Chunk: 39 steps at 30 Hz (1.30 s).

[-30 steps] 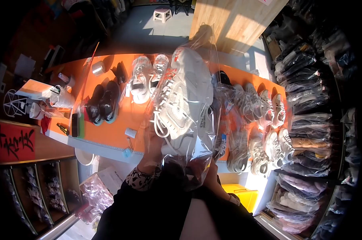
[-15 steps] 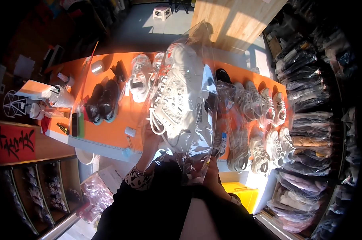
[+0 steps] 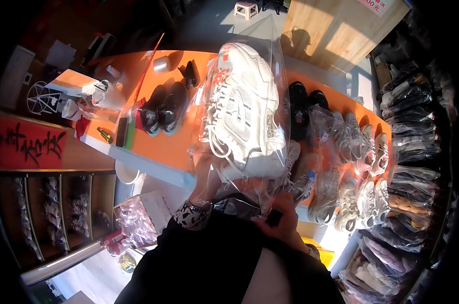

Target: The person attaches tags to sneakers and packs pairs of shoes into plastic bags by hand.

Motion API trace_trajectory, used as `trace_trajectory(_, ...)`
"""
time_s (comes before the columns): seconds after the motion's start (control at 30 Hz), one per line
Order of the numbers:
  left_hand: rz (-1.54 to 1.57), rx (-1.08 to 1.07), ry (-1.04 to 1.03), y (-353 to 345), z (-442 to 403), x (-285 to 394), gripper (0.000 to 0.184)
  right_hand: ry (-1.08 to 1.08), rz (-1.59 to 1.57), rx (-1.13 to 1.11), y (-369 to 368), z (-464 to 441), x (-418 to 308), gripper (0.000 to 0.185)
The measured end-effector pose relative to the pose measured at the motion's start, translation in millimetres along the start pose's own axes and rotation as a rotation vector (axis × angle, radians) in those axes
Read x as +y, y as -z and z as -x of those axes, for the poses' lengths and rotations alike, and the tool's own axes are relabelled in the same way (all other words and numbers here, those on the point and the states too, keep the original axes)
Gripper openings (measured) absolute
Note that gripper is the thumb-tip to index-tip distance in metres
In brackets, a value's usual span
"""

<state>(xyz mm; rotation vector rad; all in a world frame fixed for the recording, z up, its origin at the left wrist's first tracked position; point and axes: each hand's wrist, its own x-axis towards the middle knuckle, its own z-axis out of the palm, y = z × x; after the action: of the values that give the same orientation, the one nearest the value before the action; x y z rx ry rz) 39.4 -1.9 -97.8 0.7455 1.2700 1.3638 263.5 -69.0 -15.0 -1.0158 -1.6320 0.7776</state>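
Note:
A white sneaker (image 3: 244, 111) with white laces and red marks near the toe lies inside a clear plastic bag (image 3: 275, 55), held up in front of me toe-end away. My left hand (image 3: 205, 175) grips the bagged sneaker from its lower left side, the fingers partly hidden behind it. Close to my body, my right hand (image 3: 286, 215) is closed on the gathered near end of the bag. A small black thing (image 3: 274, 218) shows at its fingers; its kind is unclear.
An orange table (image 3: 133, 66) carries black shoes (image 3: 163, 109) on the left and several pale sneakers (image 3: 369, 197), some bagged, on the right. Bagged items fill a rack (image 3: 414, 147) at far right. A carton of crumpled plastic (image 3: 138, 218) stands below left.
My view has shifted, so the table sits further right. The bagged sneaker has turned its side more towards me. My right hand has come up into clearer view at the bag's near end.

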Motion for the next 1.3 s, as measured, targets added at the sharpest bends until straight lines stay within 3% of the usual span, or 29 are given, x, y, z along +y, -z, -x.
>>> trace_trajectory(0.03,0.576,-0.017,0.143,-2.5,-8.2,-8.6,0.020,-0.012,0.029,-0.108,0.4,1.0,0.8,0.034)
trace_trajectory(0.07,0.579,-0.016,0.143,2.8,-5.6,-14.4,0.020,-0.012,0.030,-0.110,0.3,-1.1,2.1,0.034)
trace_trajectory(0.1,0.127,0.033,-0.126,-10.6,3.9,23.3,0.016,0.128,0.042,-0.147,-1.4,-7.9,2.0,0.030)
trace_trajectory(0.13,-0.009,0.036,-0.248,-6.1,1.5,30.0,0.014,0.269,0.052,-0.184,-2.6,-11.3,1.9,0.026)
trace_trajectory(0.2,-0.284,0.093,-0.493,2.8,-3.3,43.5,0.016,0.319,0.046,-0.189,-4.6,-6.9,4.8,0.023)
trace_trajectory(0.23,-0.118,0.165,-0.252,-0.1,3.0,58.4,0.017,0.369,0.041,-0.191,-5.4,-3.5,5.7,0.021)
trace_trajectory(0.3,-0.923,0.019,-0.608,41.5,12.0,62.0,0.016,0.346,0.014,-0.189,-6.7,-0.3,5.8,0.021)
trace_trajectory(0.4,-0.513,0.375,-0.391,67.8,13.2,83.6,0.013,0.281,-0.013,-0.197,-7.8,7.8,8.5,0.022)
trace_trajectory(0.43,-0.483,0.318,-0.405,68.2,18.9,108.0,0.015,0.237,-0.011,-0.208,-7.7,10.3,9.4,0.023)
trace_trajectory(0.5,-0.844,0.333,-0.534,126.8,26.1,102.6,0.015,0.232,0.010,-0.176,-8.7,8.4,9.5,0.023)
trace_trajectory(0.6,-0.708,0.435,-0.511,127.5,51.5,130.4,0.014,0.216,0.041,-0.160,-11.3,8.2,13.9,0.024)
trace_trajectory(0.63,-0.995,0.386,-0.278,166.0,62.7,131.6,0.014,0.201,0.059,-0.175,-11.7,8.6,15.9,0.024)
trace_trajectory(0.7,-0.853,0.363,-0.231,200.8,75.1,113.1,0.019,0.201,0.041,-0.189,-14.9,7.3,17.8,0.024)
trace_trajectory(0.77,-1.253,0.366,-0.178,215.0,84.6,106.6,0.025,0.173,0.064,-0.165,-20.5,4.2,17.2,0.023)
trace_trajectory(0.8,-1.338,0.290,-0.227,219.1,87.4,104.8,0.026,0.163,0.070,-0.162,-23.1,2.3,16.7,0.023)
trace_trajectory(0.83,-1.493,0.293,-0.051,216.8,87.5,103.3,0.028,0.163,0.067,-0.162,-25.4,1.2,17.7,0.023)
trace_trajectory(0.9,-1.654,0.160,-0.147,240.2,82.1,77.9,0.035,0.176,0.079,-0.199,-27.8,0.7,19.3,0.021)
trace_trajectory(0.93,-1.696,0.152,-0.082,245.7,75.7,69.1,0.040,0.180,0.084,-0.208,-29.9,-0.1,20.1,0.021)
trace_trajectory(1.07,-1.649,0.269,0.006,248.5,37.8,44.4,0.041,0.131,0.131,-0.236,-36.6,-10.8,11.8,0.023)
trace_trajectory(1.17,-1.653,0.322,-0.071,257.7,10.5,28.3,0.039,0.110,0.181,-0.221,-40.8,-13.9,8.6,0.022)
trace_trajectory(1.2,-1.693,0.283,0.084,264.7,8.5,30.5,0.035,0.117,0.174,-0.210,-42.8,-12.9,10.6,0.023)
trace_trajectory(1.23,-1.595,0.328,-0.034,278.7,9.5,19.4,0.033,0.123,0.176,-0.197,-42.6,-11.6,12.3,0.023)
trace_trajectory(1.3,-1.517,0.207,0.008,309.6,16.6,-6.2,0.024,0.059,0.209,-0.191,-42.9,-11.1,10.6,0.021)
